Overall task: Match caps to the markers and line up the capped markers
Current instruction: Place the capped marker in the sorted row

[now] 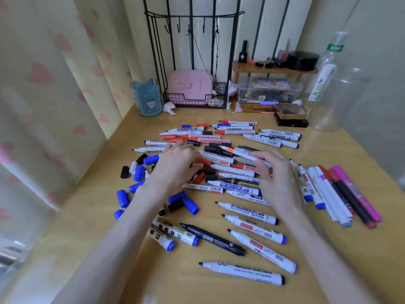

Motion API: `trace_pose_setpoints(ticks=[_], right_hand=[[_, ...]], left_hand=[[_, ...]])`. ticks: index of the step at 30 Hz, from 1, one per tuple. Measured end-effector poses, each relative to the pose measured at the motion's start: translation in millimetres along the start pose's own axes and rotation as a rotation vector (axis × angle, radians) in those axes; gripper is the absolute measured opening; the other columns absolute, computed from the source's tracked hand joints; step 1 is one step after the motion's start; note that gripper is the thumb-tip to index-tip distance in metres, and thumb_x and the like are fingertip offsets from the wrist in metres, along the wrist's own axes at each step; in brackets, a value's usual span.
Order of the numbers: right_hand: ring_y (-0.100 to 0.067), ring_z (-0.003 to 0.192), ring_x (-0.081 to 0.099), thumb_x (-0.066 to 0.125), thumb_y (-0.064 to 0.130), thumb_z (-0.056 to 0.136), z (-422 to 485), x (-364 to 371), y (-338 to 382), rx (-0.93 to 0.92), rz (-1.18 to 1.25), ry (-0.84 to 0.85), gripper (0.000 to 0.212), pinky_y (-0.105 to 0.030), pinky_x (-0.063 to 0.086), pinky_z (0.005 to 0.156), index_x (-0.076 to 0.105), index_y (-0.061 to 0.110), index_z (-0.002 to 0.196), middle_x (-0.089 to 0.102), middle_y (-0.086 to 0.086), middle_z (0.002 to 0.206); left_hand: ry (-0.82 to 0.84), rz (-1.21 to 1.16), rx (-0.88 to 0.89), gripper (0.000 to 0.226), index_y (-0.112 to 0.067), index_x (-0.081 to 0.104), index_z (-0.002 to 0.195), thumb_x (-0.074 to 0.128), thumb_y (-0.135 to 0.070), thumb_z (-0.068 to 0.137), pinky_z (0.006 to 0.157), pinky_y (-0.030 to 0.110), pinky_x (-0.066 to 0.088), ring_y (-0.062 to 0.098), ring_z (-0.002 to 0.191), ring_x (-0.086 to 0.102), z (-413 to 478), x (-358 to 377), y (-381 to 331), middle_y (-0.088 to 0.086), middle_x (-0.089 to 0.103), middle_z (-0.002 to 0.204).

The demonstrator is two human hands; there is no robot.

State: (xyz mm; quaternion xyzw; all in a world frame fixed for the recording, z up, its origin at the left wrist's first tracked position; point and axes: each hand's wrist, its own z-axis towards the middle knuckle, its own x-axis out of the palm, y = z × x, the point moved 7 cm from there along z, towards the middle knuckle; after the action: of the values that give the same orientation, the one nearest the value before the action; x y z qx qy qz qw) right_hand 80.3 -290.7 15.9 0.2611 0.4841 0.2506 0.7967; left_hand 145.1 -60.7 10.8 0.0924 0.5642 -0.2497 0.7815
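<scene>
Many uncapped white markers with red, blue and black ends lie in a heap across the wooden table. Loose blue caps, black caps and white caps are scattered at the left of the heap. My right hand pinches a thin white marker with an orange tip, its tip pointing left and up. My left hand rests palm down on the heap, fingers reaching among red markers and caps; whether it holds anything is hidden. A row of capped thin markers lies at the right.
At the back stand a blue pen cup, a pink box in a black wire basket, a clear storage box under a small wooden shelf, and a black case. A clear plastic bottle stands at the right. Curtains hang on the left.
</scene>
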Motion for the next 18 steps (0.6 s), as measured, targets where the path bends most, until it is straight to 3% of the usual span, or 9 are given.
trace_pose_setpoints(ticks=[6, 10, 12, 14, 18], right_hand=[[-0.015, 0.098, 0.063, 0.054, 0.013, 0.105, -0.1, -3.9, -8.6, -0.001, -0.003, -0.007, 0.025, -0.033, 0.049, 0.079, 0.071, 0.022, 0.12, 0.064, 0.007, 0.112], [-0.014, 0.1, 0.062, 0.053, 0.013, 0.106, -3.5, -10.5, -8.5, -0.012, 0.005, 0.021, 0.024, -0.033, 0.049, 0.082, 0.07, 0.024, 0.118, 0.065, 0.01, 0.113], [-0.012, 0.101, 0.061, 0.052, 0.014, 0.107, -5.9, -13.5, -10.8, -0.017, -0.003, 0.059, 0.023, -0.022, 0.047, 0.079, 0.069, 0.023, 0.118, 0.066, 0.009, 0.114], [-0.007, 0.1, 0.058, 0.052, 0.015, 0.107, -8.9, -15.9, -12.6, -0.022, -0.011, 0.087, 0.022, -0.009, 0.04, 0.077, 0.069, 0.024, 0.118, 0.066, 0.01, 0.115], [-0.01, 0.102, 0.061, 0.052, 0.009, 0.106, -17.2, -16.6, -9.2, -0.073, 0.024, 0.072, 0.025, -0.027, 0.048, 0.081, 0.07, 0.023, 0.116, 0.066, 0.011, 0.112]], left_hand=[[-0.007, -0.08, -0.02, 0.009, -0.024, 0.077, 0.101, 0.07, -0.031, 0.098, 0.085, 0.042, 0.048, 0.023, 0.103, 0.061, 0.7, 0.5, 5.3, -0.005, 0.072, 0.102], [-0.068, -0.476, -0.092, 0.003, -0.025, 0.065, 0.101, 0.065, -0.027, 0.103, 0.075, 0.02, 0.05, 0.004, 0.088, 0.063, -13.2, -14.8, 5.9, -0.012, 0.069, 0.092], [-0.06, -0.668, -0.125, 0.004, -0.023, 0.064, 0.102, 0.064, -0.026, 0.104, 0.069, 0.027, 0.053, 0.012, 0.079, 0.066, -23.1, -18.3, 5.8, -0.006, 0.07, 0.084], [-0.071, -0.766, -0.147, 0.004, -0.022, 0.068, 0.102, 0.07, -0.025, 0.101, 0.072, 0.039, 0.058, 0.017, 0.077, 0.068, -32.9, -18.7, 4.9, -0.003, 0.072, 0.086], [-0.129, -0.876, -0.215, 0.015, -0.019, 0.076, 0.098, 0.084, -0.023, 0.086, 0.081, 0.044, 0.062, 0.021, 0.083, 0.074, -45.2, -15.8, -2.9, -0.001, 0.078, 0.093]])
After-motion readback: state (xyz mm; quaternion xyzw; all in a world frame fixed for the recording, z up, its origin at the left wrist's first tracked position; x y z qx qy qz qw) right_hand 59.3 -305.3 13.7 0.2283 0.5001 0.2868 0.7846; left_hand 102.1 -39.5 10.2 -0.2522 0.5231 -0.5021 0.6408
